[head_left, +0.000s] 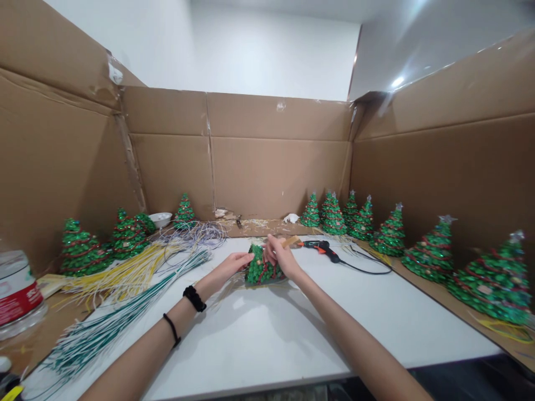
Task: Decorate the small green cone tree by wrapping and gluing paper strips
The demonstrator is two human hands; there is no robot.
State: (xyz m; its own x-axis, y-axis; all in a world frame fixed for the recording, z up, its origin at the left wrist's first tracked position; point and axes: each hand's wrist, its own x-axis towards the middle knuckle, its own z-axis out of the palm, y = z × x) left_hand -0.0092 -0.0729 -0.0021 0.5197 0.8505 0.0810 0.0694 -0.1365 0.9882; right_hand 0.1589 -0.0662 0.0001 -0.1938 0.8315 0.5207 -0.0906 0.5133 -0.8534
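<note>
A small green tree [256, 272] with red trim stands at the middle of the white board [259, 328]. My left hand [238, 263] holds its left side, with fingers closed against it. Over the tree's upper right side is my right hand [281, 256], its fingers bent and pressed together; what they pinch, if anything, is too small to make out. The tree's top is partly hidden by the right hand. Just right of that hand, a black and orange glue gun [324, 249] lies on the board beside a small tan block [291, 241].
Finished-looking green trees [428, 250] line the right side, and more [127, 234] stand at the left. Green strands [125, 317] and yellow strands [121, 270] spread over the left. A bottle [19, 295], a white bowl [160, 219] and cardboard walls [280, 167] surround the board.
</note>
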